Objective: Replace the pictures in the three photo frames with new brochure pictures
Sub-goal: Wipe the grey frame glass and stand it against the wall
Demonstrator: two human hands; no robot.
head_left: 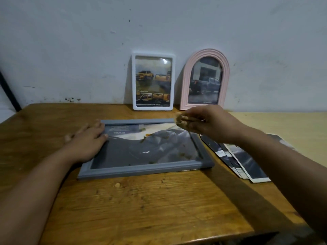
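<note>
You're working in dim, flat light with a bluish cast; soft shadows fall under your forearms. The glass of the white rectangular photo frame (153, 81) catches a small glare spot. Your left hand (86, 138) is motion-blurred, and wide-angle distortion bends the brown wooden table (141, 200) edges

A large frame (145, 151) lies flat on the table (141, 200), near its middle. Behind it two smaller frames stand against the wall (70, 50): the rectangular frame (153, 81) on the left, the arched frame (205, 80) just beside it on the right. Right of the flat frame, a pile of brochures (237, 156) lies fanned on the table. The left hand (88, 140) rests on the large frame's left edge; the right hand (203, 121) hangs above its far right corner.
</note>
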